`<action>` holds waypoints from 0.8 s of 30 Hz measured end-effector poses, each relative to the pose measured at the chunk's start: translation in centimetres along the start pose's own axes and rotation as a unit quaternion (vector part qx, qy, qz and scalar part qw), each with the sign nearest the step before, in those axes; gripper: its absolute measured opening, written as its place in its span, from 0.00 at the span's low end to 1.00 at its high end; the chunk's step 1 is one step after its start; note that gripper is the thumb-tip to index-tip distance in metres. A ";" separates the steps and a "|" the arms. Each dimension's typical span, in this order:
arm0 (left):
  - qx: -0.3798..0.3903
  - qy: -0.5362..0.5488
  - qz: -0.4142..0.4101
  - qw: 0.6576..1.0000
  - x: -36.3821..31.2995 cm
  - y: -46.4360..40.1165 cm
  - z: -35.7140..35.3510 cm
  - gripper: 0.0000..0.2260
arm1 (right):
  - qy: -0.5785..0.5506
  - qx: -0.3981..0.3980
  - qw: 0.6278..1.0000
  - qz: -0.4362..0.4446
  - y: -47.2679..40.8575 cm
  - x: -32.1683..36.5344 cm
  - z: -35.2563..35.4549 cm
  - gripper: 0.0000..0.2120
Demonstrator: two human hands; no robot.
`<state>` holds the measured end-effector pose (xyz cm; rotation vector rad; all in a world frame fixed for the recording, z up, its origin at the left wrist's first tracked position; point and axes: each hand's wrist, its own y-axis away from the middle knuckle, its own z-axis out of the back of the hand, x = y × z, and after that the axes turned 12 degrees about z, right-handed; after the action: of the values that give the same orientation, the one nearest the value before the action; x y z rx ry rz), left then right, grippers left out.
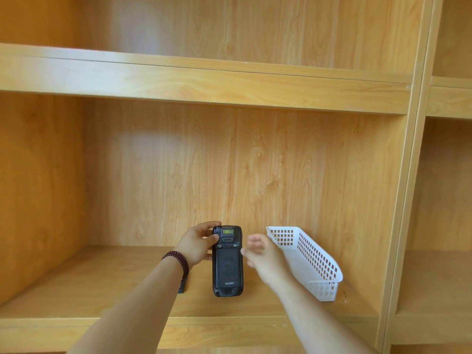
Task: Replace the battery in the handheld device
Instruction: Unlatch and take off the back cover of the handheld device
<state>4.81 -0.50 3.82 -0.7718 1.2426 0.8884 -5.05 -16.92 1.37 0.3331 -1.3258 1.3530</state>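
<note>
Holding a black handheld device (227,261) upright, back side toward the camera, left hand (198,247) grips its upper left edge, thumb on the back near the top, fingers wrapped behind; grip pinching the device. Device hangs just above or at the wooden shelf (102,284), bottom end near the shelf board, contact unclear. Back cover reads "urovo" in light letters near the lower end; small yellowish label at the top, text too small to read. Right hand (258,254) just beside the device's right edge, motion-blurred, fingers spread, holding nothing. Dark beaded bracelet (177,261) on the left wrist. Small dark object (181,286) lying on the shelf behind the left forearm, mostly hidden, cannot tell what. White plastic lattice basket (314,261) on the shelf right of the right hand, angled.
</note>
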 end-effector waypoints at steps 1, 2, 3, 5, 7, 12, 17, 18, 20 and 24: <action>0.000 0.000 0.000 1.000 0.0 0.0 0.0 0.15 | 0.059 0.000 0.997 0.044 -0.5 0.3 0.4 0.10; 0.001 -0.001 0.000 1.000 0.0 -0.1 -0.1 0.15 | 0.112 0.015 0.990 0.088 -0.9 0.6 0.7 0.06; 0.003 -0.003 0.000 1.000 0.0 -0.1 -0.1 0.15 | 0.155 0.036 0.979 0.124 -1.4 0.7 0.9 0.04; 0.003 -0.003 0.000 1.000 0.0 -0.2 -0.1 0.15 | 0.207 0.076 0.962 0.162 -2.0 0.4 0.9 0.05; 0.001 -0.001 0.002 1.000 0.1 -0.3 -0.1 0.16 | 0.232 0.096 0.952 0.176 -2.2 0.0 0.7 0.06; 0.001 -0.012 -0.006 1.000 0.0 -0.4 0.0 0.16 | 0.307 0.100 0.917 0.233 -2.1 0.2 0.6 0.06; 0.005 -0.010 -0.002 1.000 -0.1 -0.5 -0.2 0.16 | 0.432 0.102 0.842 0.307 -2.7 0.4 0.8 0.09; 0.005 -0.010 -0.002 1.000 0.0 -0.5 -0.3 0.16 | 0.451 0.098 0.825 0.326 -2.8 0.2 0.8 0.08; 0.006 -0.009 -0.003 1.000 0.1 -0.5 -0.3 0.16 | 0.482 0.088 0.789 0.371 -2.9 -0.1 0.7 0.06; 0.007 -0.011 -0.002 1.000 0.2 -0.6 -0.2 0.16 | 0.506 0.092 0.746 0.424 -3.3 -1.1 0.5 0.09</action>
<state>5.29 -0.94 3.55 -0.7513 1.2257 0.8821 -2.27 -18.88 2.26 -0.9205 -0.3447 1.9651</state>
